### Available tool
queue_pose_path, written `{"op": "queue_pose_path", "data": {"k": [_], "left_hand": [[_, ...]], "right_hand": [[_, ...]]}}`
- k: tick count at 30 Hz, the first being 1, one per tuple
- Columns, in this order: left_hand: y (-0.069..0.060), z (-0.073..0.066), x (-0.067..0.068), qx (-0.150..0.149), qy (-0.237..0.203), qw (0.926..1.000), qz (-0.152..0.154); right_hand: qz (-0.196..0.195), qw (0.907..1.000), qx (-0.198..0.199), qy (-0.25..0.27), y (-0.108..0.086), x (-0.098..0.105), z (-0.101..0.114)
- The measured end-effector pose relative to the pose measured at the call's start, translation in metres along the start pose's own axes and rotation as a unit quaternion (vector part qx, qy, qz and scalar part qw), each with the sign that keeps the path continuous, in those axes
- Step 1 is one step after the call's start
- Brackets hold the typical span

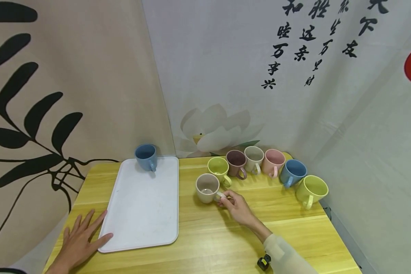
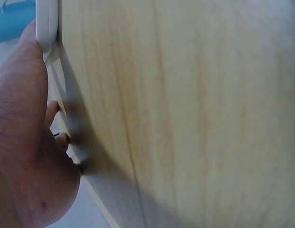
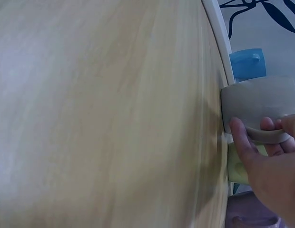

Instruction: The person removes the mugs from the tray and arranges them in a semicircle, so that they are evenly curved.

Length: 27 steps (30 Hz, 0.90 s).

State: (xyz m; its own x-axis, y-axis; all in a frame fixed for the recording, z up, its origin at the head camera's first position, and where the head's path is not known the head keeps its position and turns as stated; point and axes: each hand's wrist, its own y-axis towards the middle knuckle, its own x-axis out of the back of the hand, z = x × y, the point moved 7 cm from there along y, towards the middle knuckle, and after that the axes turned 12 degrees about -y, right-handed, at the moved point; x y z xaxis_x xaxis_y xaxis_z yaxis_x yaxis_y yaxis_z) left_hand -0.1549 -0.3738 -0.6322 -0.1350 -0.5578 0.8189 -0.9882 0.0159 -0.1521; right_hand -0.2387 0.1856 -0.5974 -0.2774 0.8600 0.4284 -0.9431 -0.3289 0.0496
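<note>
My right hand [image 1: 238,208] pinches the handle of a greyish-beige mug [image 1: 207,189], which is upright just in front of a yellow-green mug [image 1: 217,166]. The right wrist view shows the fingers around that handle, with the grey mug [image 3: 261,102] close by. On the left, my left hand [image 1: 80,241] lies with its fingers spread, thumb and fingertips at the near left edge of the white tray [image 1: 142,213]. A blue mug [image 1: 145,156] stands at the far end of the tray, its handle turned toward the front right.
A curved row of mugs runs along the table's back right: purple [image 1: 236,161], off-white [image 1: 254,158], pink [image 1: 273,161], blue [image 1: 293,171] and yellow-green [image 1: 313,188]. Behind the wooden table [image 1: 205,251] hangs a printed cloth [image 1: 233,76].
</note>
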Motion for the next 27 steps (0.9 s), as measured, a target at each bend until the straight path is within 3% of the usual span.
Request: {"op": "queue_pose_path", "data": {"k": [14,22,27], "left_hand": [[-0.0002,0.0,0.0008,-0.002,-0.003,1.0,0.0],[0.0011,0.0019,0.0001,0.005,-0.001,1.0,0.004],[0.0002,0.0016,0.0008,0.004,-0.006,1.0,0.005]], "right_hand": [[-0.001,0.9997,-0.005,0.023,0.0033,0.0022,-0.0042],[-0.003,1.0,0.003,0.0,0.0013,0.0045,-0.0049],[-0.008,0.9984,0.01,-0.055,-0.0026,0.0066,-0.0033]]}}
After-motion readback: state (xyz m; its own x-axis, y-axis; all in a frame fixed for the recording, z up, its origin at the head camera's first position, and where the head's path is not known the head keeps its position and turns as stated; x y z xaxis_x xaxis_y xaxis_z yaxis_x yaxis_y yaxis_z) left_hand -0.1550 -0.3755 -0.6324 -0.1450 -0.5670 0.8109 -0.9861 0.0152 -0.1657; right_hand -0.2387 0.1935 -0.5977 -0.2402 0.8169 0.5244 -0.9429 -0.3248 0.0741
